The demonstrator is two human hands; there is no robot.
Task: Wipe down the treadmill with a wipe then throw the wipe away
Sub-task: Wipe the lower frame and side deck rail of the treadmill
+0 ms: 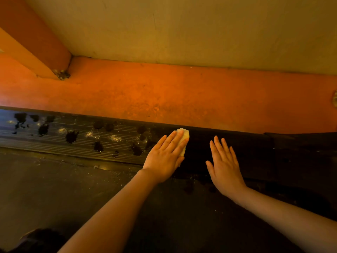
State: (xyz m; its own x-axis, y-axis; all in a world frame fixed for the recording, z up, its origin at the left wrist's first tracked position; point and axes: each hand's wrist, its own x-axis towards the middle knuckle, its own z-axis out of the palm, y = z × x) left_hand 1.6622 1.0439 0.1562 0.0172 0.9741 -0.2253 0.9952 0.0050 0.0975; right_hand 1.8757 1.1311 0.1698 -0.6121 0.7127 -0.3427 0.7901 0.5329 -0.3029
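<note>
The treadmill's ribbed black side rail (82, 141) runs across the view, speckled with dust and dark wet blotches. Right of my hands the rail (246, 148) looks uniformly dark. A folded pale wipe (185, 135) lies on the rail under my left hand (166, 156), whose straight fingers press it flat. My right hand (225, 165) rests flat and open on the rail just to the right, holding nothing. The dark belt (54, 189) fills the foreground.
An orange floor strip (164, 95) lies beyond the rail, with a tan wall (182, 30) behind it. An orange post (36, 42) meets the floor at the far left. A dark shape (38, 240) sits at the bottom left corner.
</note>
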